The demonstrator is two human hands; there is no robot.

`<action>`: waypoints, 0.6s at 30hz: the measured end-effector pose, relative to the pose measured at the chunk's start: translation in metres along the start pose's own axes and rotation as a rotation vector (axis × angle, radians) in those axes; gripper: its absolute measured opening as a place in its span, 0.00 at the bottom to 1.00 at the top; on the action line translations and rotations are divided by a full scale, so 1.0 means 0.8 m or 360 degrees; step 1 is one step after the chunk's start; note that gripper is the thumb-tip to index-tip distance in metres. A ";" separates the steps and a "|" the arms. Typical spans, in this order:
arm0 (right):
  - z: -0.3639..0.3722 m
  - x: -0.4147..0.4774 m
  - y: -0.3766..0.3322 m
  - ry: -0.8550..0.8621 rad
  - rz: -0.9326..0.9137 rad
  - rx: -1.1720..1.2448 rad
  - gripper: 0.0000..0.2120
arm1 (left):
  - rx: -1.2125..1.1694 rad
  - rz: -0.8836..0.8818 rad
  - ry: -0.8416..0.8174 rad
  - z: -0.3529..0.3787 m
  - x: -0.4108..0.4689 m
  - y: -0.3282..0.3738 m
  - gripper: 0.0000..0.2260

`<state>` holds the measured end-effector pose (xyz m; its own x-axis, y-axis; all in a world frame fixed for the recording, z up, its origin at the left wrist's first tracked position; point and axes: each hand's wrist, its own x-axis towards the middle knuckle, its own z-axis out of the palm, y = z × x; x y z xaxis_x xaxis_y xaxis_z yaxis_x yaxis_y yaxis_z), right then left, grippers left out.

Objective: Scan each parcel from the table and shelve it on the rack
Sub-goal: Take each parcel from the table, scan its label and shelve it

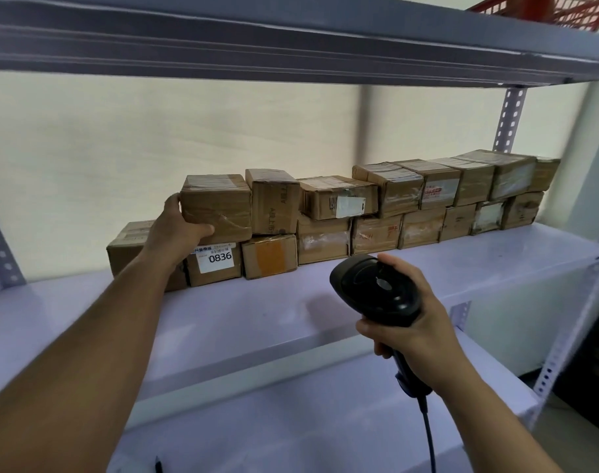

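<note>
The left hand (178, 230) grips the parcel (219, 203), fingers wrapped round its left end and thumb curled along its lower front edge. The parcel rests on the 0836 box (216, 264) just below the thumb, on the rack (291, 312). To finish well, the hand should press it flush against the upright box (272, 201) opposite the fingers, then release. The right hand (417, 322) has its fingers closed round the scanner (376, 288).

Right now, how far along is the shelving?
Done: two tiers of boxes line the back of the shelf. In hand: the left hand grips a brown parcel at the upper tier's left end, atop the 0836 box; the right hand holds the scanner. Left: unclear, since anything unscanned is out of view.
</note>
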<state>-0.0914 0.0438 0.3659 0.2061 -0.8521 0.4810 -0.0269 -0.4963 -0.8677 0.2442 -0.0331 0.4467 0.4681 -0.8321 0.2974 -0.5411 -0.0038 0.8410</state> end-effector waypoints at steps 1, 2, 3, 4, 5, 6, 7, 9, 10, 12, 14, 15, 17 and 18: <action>-0.001 0.000 -0.001 -0.0007 -0.0005 0.0009 0.40 | 0.0007 -0.0004 0.0023 0.001 -0.003 0.000 0.34; -0.003 -0.001 -0.002 -0.0015 -0.0011 0.0014 0.40 | 0.0021 -0.0002 0.0050 0.003 -0.006 0.001 0.36; -0.006 -0.002 -0.002 -0.0023 -0.0017 0.0017 0.40 | 0.0039 0.0010 0.0083 0.005 -0.011 0.002 0.38; -0.009 -0.003 -0.003 -0.0031 -0.0022 0.0016 0.41 | 0.0061 0.0034 0.0125 0.007 -0.017 0.003 0.40; -0.012 -0.004 -0.003 -0.0037 -0.0026 0.0015 0.41 | 0.0090 0.0065 0.0177 0.009 -0.024 0.006 0.41; -0.016 -0.006 -0.004 -0.0042 -0.0030 0.0016 0.41 | 0.0124 0.0102 0.0238 0.011 -0.033 0.009 0.41; -0.021 -0.008 -0.005 -0.0047 -0.0034 0.0022 0.41 | 0.0158 0.0145 0.0305 0.014 -0.043 0.012 0.41; -0.031 -0.015 -0.007 -0.0055 -0.0036 0.0046 0.41 | 0.0214 0.0241 0.0435 0.022 -0.068 0.018 0.39; -0.037 -0.019 -0.008 -0.0056 -0.0034 0.0059 0.41 | 0.0228 0.0297 0.0493 0.029 -0.082 0.021 0.38; -0.052 -0.028 -0.009 -0.0051 -0.0025 0.0069 0.41 | 0.0188 0.0398 0.0524 0.048 -0.113 0.025 0.34; -0.070 -0.041 -0.010 -0.0036 -0.0010 0.0064 0.40 | 0.0118 0.0478 0.0421 0.073 -0.144 0.028 0.31; -0.080 -0.049 -0.010 -0.0027 0.0004 0.0059 0.40 | 0.0112 0.0520 0.0348 0.086 -0.159 0.029 0.29; -0.101 -0.065 -0.011 -0.0014 0.0040 0.0049 0.40 | 0.0150 0.0605 0.0225 0.116 -0.190 0.035 0.27; -0.112 -0.074 -0.011 -0.0005 0.0061 0.0047 0.40 | 0.0171 0.0633 0.0180 0.132 -0.206 0.040 0.26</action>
<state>-0.1908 0.0840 0.3565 0.2084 -0.8698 0.4472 -0.0056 -0.4583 -0.8888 0.0763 0.0450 0.3766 0.2788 -0.7144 0.6418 -0.7618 0.2424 0.6007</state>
